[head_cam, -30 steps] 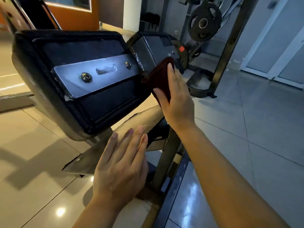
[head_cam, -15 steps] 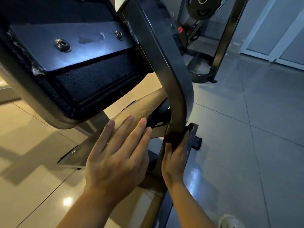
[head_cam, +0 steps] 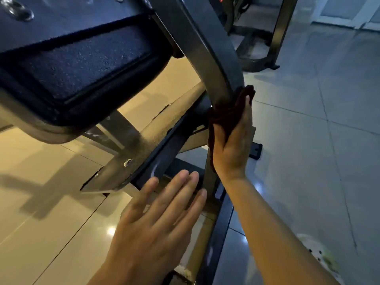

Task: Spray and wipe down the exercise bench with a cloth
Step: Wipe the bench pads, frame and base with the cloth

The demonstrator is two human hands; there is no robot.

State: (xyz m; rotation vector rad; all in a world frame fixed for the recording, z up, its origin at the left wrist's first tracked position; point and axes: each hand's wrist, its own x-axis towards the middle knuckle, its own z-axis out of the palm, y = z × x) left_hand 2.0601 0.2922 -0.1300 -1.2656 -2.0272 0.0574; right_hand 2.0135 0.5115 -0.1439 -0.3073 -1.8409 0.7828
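— That cloth (head_cam: 228, 114), dark red, is it any trouble to handle?

— I'd say not. It looks soft and light, and it bunches round whatever it's pressed on. It's wrapped against the curved post (head_cam: 209, 58) of the bench, low down where the bend straightens. Best taken in a wad under the palm, so it can't slide off the smooth metal.

— And which hand has it?

— The right hand (head_cam: 232, 145). Fingers laid straight up along the post, thumb tucked on the near side, the cloth pinched between thumb and palm and pressed to the steel. Part of the cloth sticks out above the fingertips.

— The other one?

— The left hand (head_cam: 156, 219) is lower and nearer to us, spread flat, fingers together and straight, holding nothing. Whether it rests on the frame rail (head_cam: 213, 233) or hovers just over it, I can't tell.

— The pad?

— The pad (head_cam: 82, 64) hangs above, to the left, underside showing, well apart from the cloth. The bench itself looks heavy and rigid; it should stand firm under a hard rub.
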